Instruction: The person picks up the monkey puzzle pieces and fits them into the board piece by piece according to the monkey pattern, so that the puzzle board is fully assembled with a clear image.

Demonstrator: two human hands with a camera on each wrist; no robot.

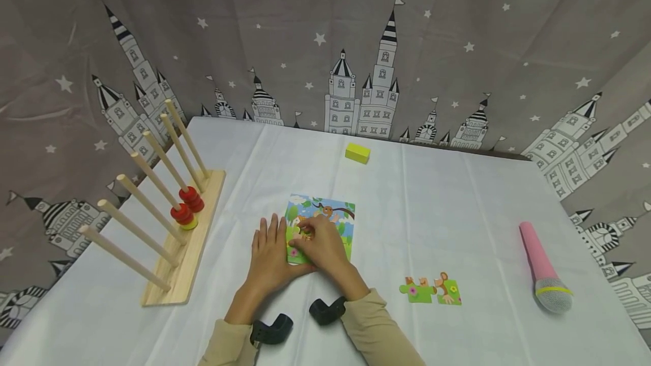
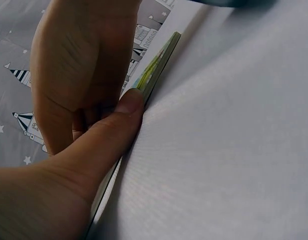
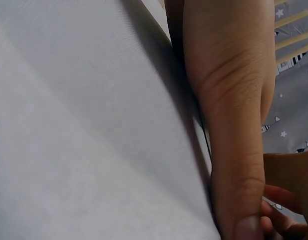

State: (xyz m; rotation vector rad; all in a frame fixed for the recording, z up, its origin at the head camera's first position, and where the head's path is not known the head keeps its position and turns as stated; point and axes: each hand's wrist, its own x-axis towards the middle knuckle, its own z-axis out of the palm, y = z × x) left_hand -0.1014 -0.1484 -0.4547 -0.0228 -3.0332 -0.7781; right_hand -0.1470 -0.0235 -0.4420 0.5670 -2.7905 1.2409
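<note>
A jigsaw puzzle [image 1: 342, 212] with a bright animal picture lies flat on the white table, in front of the person. My left hand [image 1: 269, 250] rests along its left side with straight fingers, and the thumb lies against the near edge. In the left wrist view that thumb [image 2: 106, 142] touches the thin side of the board. My right hand [image 1: 325, 244] is over the puzzle's lower left part, its bent thumb and index finger pinching a small puzzle piece [image 1: 300, 232]. The hand hides much of the picture's middle. Two loose puzzle pieces [image 1: 420, 292] lie to the right.
At left stands a wooden rack [image 1: 200, 258] with several upright pegs and red and yellow rings [image 1: 191, 199]. A yellow block [image 1: 357, 153] sits behind the puzzle. To the far right lies a pink toy microphone [image 1: 539, 258]. A grey castle-print curtain [image 1: 285, 33] hangs behind the table.
</note>
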